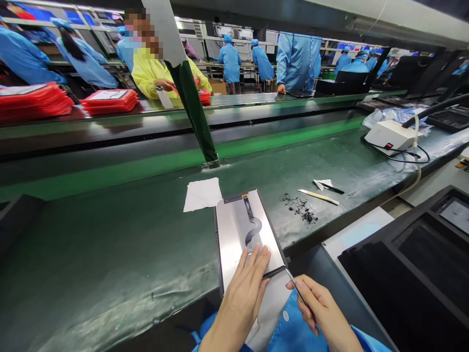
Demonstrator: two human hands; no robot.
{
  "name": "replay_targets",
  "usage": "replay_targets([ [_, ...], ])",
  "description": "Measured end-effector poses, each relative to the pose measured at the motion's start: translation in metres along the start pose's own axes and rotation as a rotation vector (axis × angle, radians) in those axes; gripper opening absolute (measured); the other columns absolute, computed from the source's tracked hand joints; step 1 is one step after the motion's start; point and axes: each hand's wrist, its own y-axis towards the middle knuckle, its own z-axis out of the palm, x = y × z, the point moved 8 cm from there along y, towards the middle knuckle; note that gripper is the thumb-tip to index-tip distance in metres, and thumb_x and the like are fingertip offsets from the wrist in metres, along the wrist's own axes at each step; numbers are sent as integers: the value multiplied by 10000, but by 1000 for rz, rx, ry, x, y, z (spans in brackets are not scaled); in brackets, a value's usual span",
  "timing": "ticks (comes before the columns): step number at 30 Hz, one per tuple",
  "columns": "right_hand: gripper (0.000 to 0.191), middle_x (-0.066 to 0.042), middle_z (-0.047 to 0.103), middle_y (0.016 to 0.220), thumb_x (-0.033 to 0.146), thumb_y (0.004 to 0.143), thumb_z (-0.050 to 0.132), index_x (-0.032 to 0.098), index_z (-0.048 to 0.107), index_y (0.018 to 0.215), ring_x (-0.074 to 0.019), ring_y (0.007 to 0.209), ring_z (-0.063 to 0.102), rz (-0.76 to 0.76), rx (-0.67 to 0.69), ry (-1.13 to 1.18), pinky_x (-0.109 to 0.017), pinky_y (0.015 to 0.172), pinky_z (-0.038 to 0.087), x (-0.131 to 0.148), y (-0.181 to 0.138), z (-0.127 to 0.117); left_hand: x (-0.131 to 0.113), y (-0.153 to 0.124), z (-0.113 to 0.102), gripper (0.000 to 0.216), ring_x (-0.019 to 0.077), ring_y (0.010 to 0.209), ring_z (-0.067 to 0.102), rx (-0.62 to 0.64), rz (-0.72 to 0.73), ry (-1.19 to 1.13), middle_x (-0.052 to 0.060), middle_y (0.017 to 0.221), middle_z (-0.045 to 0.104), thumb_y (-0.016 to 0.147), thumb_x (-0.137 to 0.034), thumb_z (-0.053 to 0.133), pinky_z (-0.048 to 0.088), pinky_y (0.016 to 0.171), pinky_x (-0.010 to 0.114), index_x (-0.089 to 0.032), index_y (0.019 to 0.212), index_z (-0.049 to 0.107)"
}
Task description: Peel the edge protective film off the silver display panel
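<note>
A flat silver display panel (234, 230) with a black flex cable (252, 225) lies at the near edge of the green bench. My left hand (247, 286) rests flat on its near end, fingers stretched out and together. My right hand (318, 305) pinches thin metal tweezers (293, 283), whose tip touches the panel's near right corner.
A white wipe (202, 194) lies just beyond the panel. Black scraps (300, 208), a pale stick (318, 196) and a small black tool (331, 187) lie to the right. A white box (390, 134) with cables sits far right. Black trays (421, 264) stand at right. Red stacks (110, 100) and people are beyond.
</note>
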Motion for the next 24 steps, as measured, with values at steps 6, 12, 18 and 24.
replay_targets([
  [6, 573, 138, 305, 454, 769, 760, 639, 212, 513, 797, -20, 353, 149, -25, 65, 49, -181, 352, 114, -2, 3, 5, 3, -3, 2, 586, 271, 1378, 475, 6, -10, 2, 127, 1460, 545, 1046, -150, 376, 466, 1113, 472, -167, 1591, 160],
  [12, 624, 111, 392, 496, 791, 743, 628, 174, 598, 831, -4, 328, 178, 5, 16, 78, -179, 323, 121, 5, -2, 4, 7, -5, 3, 575, 281, 1416, 406, 6, -55, -18, 104, 1477, 531, 1041, -167, 400, 477, 1105, 457, -195, 1584, 212],
  [18, 643, 116, 371, 501, 788, 732, 648, 159, 641, 864, -1, 352, 165, 53, 18, 135, -166, 337, 101, -1, -3, 2, 11, -10, 7, 554, 303, 1428, 375, 30, -82, -24, 115, 1491, 512, 1038, -176, 402, 496, 1079, 463, -174, 1570, 245],
  [24, 631, 117, 367, 500, 769, 722, 677, 153, 655, 851, 2, 368, 144, 61, -10, 184, -164, 353, 83, 2, -5, 2, 15, -13, 12, 546, 306, 1435, 364, 46, -116, -52, 128, 1499, 501, 1041, -201, 403, 487, 1089, 470, -185, 1567, 256],
])
